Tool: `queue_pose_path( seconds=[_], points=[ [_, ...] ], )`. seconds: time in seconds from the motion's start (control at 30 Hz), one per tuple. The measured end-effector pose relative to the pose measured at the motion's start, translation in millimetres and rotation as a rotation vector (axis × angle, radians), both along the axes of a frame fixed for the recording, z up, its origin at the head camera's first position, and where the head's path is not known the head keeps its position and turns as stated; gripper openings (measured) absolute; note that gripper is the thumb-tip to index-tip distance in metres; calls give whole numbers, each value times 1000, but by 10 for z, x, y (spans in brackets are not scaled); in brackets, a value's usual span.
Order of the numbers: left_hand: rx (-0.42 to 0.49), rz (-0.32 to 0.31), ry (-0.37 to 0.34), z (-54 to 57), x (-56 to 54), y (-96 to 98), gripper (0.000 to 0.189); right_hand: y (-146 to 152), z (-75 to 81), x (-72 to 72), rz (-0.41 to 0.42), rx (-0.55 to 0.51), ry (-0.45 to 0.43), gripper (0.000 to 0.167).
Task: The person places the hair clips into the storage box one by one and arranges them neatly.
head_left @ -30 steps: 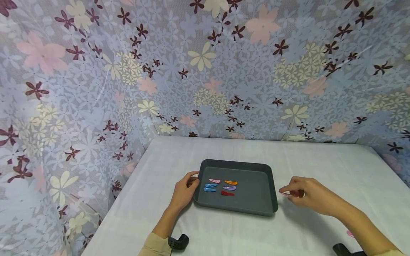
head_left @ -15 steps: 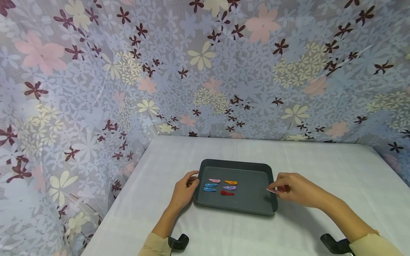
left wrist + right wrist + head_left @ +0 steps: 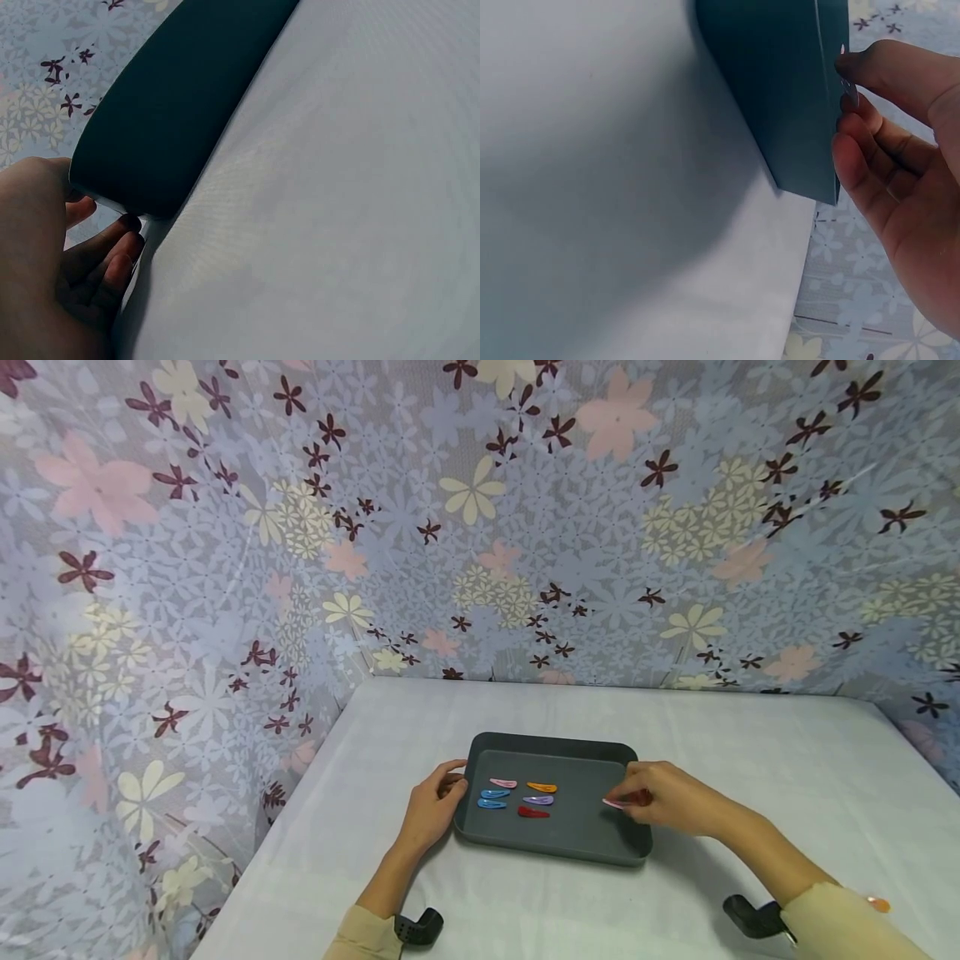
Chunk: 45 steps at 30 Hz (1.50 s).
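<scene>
A dark grey tray [image 3: 585,793] lies on the white cloth with several snap hair clips in it. Pink [image 3: 503,783] and two blue clips [image 3: 492,804] form its left column; orange [image 3: 542,787], purple [image 3: 537,800] and red clips [image 3: 533,812] form another beside it. My left hand [image 3: 431,806] holds the tray's left edge, fingertips against its wall in the left wrist view. Above the tray's right part, my right hand [image 3: 667,797] pinches a pale pink hair clip [image 3: 612,804] between thumb and fingers. In the right wrist view that clip is mostly hidden by the fingertips.
An orange clip-like piece [image 3: 877,904] lies on the white cloth [image 3: 405,710] beside my right sleeve, partly covered. Floral fabric [image 3: 480,527] hangs behind and to the left of the table. Each wrist carries a black camera mount [image 3: 420,928].
My right hand has moved left, from beside the tray to over its right part, carrying the pink hair clip. The left hand and the clips in the tray have stayed put.
</scene>
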<state>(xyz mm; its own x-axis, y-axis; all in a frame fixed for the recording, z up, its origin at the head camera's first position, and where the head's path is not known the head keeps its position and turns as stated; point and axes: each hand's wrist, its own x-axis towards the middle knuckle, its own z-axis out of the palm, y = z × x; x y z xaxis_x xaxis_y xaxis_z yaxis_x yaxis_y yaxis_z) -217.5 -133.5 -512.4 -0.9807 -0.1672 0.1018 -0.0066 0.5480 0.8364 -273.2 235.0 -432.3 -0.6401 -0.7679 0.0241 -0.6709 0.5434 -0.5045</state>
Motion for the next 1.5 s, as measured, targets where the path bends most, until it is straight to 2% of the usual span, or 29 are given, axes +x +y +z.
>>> queue_pose_path(
  seconds=[0.17,0.97,1.23,1.5],
  points=[
    [-4,-1,5,1,1,-2,33,-76,-51,-29,-3,24,31,25],
    [-3,-15,17,18,15,-8,32,-407,-219,-37,37,88,56,22],
    [4,-18,20,19,18,-8,33,-478,-262,-41,31,132,100,21],
    [7,-21,20,8,5,-18,34,-496,-322,-55,19,130,113,21]
  ],
)
